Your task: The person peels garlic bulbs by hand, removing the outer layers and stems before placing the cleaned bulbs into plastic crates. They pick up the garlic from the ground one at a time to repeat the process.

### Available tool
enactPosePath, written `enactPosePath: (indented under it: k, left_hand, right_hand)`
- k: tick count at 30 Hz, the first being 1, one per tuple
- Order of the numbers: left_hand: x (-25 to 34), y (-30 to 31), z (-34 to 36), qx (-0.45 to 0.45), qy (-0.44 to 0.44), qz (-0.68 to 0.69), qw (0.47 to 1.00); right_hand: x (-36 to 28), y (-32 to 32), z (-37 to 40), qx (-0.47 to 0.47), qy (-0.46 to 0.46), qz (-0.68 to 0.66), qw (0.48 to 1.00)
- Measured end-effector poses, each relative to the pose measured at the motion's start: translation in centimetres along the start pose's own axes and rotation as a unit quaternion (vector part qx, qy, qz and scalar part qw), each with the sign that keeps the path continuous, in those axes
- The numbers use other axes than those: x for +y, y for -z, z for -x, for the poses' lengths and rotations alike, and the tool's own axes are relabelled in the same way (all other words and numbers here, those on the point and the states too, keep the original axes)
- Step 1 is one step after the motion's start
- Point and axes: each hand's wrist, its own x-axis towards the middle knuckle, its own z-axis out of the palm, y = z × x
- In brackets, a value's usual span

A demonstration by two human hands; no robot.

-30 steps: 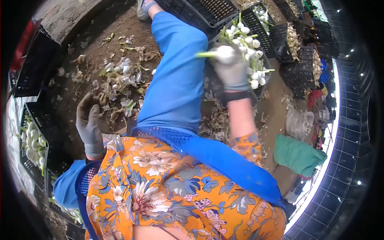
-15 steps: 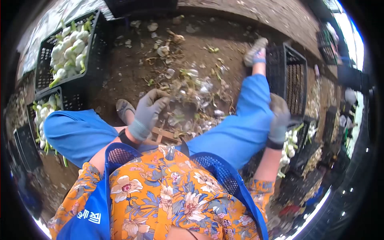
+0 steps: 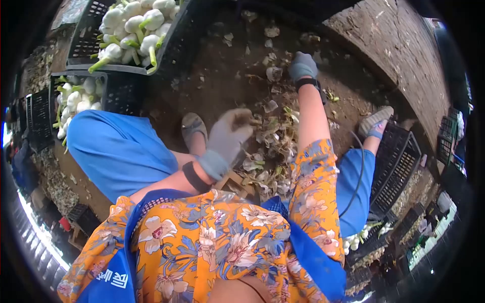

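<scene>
My left hand (image 3: 230,135), in a grey glove with tan fingers, is over the ground between my knees. It is blurred; the fingers curve toward the thumb with a gap between, and I see nothing in it. My right hand (image 3: 303,66), also gloved, reaches far forward with the arm straight, low over the dirt floor. Its fingers are curled under, and whatever they hold is hidden. Garlic skins and trimmed scraps (image 3: 273,136) lie between the two hands. A small wooden piece (image 3: 233,183) sits below my left hand.
A black crate (image 3: 83,48) heaped with white garlic bulbs (image 3: 135,30) stands front left, a second garlic crate (image 3: 103,93) behind my left knee. At right, beside my foot, is another black crate (image 3: 396,171). A dark cord (image 3: 361,166) runs past my right leg.
My right hand has swung from beside the right crate to far forward over the floor. My left hand has moved slightly to the right. The view has turned and shifted.
</scene>
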Motion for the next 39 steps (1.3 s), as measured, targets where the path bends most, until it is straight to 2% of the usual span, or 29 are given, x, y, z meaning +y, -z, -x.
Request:
enactPosePath:
  k: [2,3,4,5,6,7,9,10,11,12,13,14,15,16,18,20,22,23,25,26,28,29,31,32,34,36,37,38,39]
  left_hand:
    - [-0.4,-0.2,-0.5,0.033,-0.036,0.044,0.998]
    - [-0.6,-0.5,-0.6,0.053,-0.054,0.066,0.995]
    - [-0.4,-0.7,-0.4,0.03,-0.067,0.077,0.994]
    - [-1.3,-1.2,-0.5,0.028,-0.106,0.095,0.989]
    - [-0.9,-1.7,0.7,0.028,-0.221,-0.057,0.973]
    - [0.1,-1.7,1.1,0.036,-0.337,-0.207,0.918]
    - [0.3,-1.9,2.2,-0.017,-0.331,-0.155,0.931]
    - [0.5,-2.1,2.9,-0.058,-0.323,-0.105,0.939]
    - [1.0,-2.3,3.7,-0.071,-0.328,-0.106,0.936]
    - [1.6,-2.3,4.5,-0.052,-0.401,-0.164,0.9]
    - [2.2,-2.3,5.3,-0.032,-0.47,-0.219,0.854]
    - [2.6,-2.3,5.9,-0.03,-0.511,-0.236,0.826]
    - [2.9,-2.2,6.5,-0.039,-0.514,-0.236,0.824]
    - [3.2,-2.1,7.0,-0.058,-0.536,-0.259,0.802]
    - [3.1,-1.9,7.1,-0.079,-0.577,-0.295,0.757]
    - [3.5,-1.7,7.8,-0.088,-0.582,-0.298,0.751]
    - [3.4,-1.9,8.5,-0.102,-0.586,-0.298,0.747]
    - [3.3,-2.0,8.6,-0.097,-0.584,-0.287,0.753]
    - [3.2,-2.2,8.9,-0.092,-0.583,-0.278,0.758]
    - [3.3,-2.4,9.1,-0.09,-0.59,-0.269,0.756]
    - [3.3,-2.6,9.4,-0.089,-0.598,-0.26,0.753]
    - [3.3,-2.7,9.6,-0.092,-0.593,-0.248,0.761]
    - [3.3,-2.9,9.8,-0.098,-0.588,-0.236,0.767]
    - [3.3,-2.9,9.8,-0.103,-0.588,-0.232,0.768]
    - [3.1,-2.9,10.1,-0.108,-0.587,-0.23,0.769]
    - [2.7,-2.7,10.5,-0.163,-0.398,-0.164,0.888]
    - [3.1,-2.7,10.7,-0.164,-0.398,-0.165,0.888]
    - [3.9,-2.6,10.9,-0.196,-0.285,-0.117,0.931]
    - [4.4,-2.6,10.9,-0.225,-0.167,-0.068,0.958]
  right_hand:
    - [1.3,-0.1,4.4,0.076,0.038,-0.24,0.967]
    - [1.5,0.5,7.2,-0.014,0.041,-0.456,0.889]
    - [1.8,1.8,10.7,-0.099,0.037,-0.646,0.756]
    - [2.2,4.3,14.4,-0.096,0.135,-0.532,0.831]
    - [2.1,5.5,20.1,-0.068,0.207,-0.592,0.776]
    - [2.3,5.0,22.0,-0.107,0.173,-0.661,0.722]
    - [1.2,5.9,26.6,-0.116,0.096,-0.799,0.582]
    - [1.1,6.0,28.3,-0.102,0.092,-0.801,0.583]
    - [1.0,6.1,29.6,-0.087,0.083,-0.828,0.548]
    - [0.8,6.2,30.6,-0.072,0.077,-0.854,0.509]
    - [0.3,6.3,31.5,-0.06,0.078,-0.856,0.508]
    - [-0.3,6.5,32.4,-0.025,0.075,-0.841,0.535]
    - [-0.5,6.7,33.4,0.009,0.071,-0.824,0.562]
    - [0.0,7.1,34.1,-0.047,0.076,-0.848,0.522]
    - [0.7,7.3,35.2,-0.043,0.11,-0.836,0.535]
    - [0.9,7.2,35.8,-0.042,0.142,-0.822,0.551]
    - [1.2,6.9,36.4,-0.07,0.105,-0.872,0.473]
    - [1.4,7.0,36.7,-0.067,0.107,-0.871,0.475]
    - [1.7,7.1,37.3,-0.03,0.131,-0.821,0.555]
    - [1.9,7.1,37.4,-0.029,0.132,-0.821,0.555]
    - [2.2,7.1,37.5,-0.066,0.14,-0.849,0.505]
    - [2.2,7.3,37.8,-0.064,0.14,-0.849,0.505]
    - [2.0,7.9,38.4,-0.096,0.116,-0.878,0.454]
    - [2.1,7.9,38.5,-0.094,0.116,-0.879,0.453]
    - [2.3,7.5,38.6,-0.028,0.128,-0.788,0.602]
    - [2.3,6.6,38.3,-0.022,0.122,-0.791,0.599]
    - [2.2,6.5,38.3,-0.016,0.116,-0.795,0.596]
    - [2.3,6.6,38.5,-0.016,0.116,-0.795,0.595]
    - [2.3,6.8,38.7,-0.049,0.111,-0.823,0.554]
